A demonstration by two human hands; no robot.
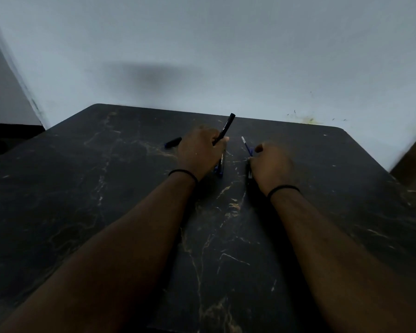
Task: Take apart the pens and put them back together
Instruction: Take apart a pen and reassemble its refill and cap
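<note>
The pen barrel in my left hand is black and slim, with a flat end that sticks up and away from my knuckles, tilted toward the right. More pens lie just under that hand's right edge on the table, dark with blue tips; I cannot tell whether my fingers touch them. A black cap with a blue end lies on the table just left of my left hand. My left fingers are curled round the barrel, wrist flat, forearm stretched forward.

My right hand is knuckles up, fingers curled in, pinching a thin blue refill whose pale tip points away from me, between my two hands. Something dark lies under that hand's left edge, too dim to name. A black band circles each wrist.
</note>
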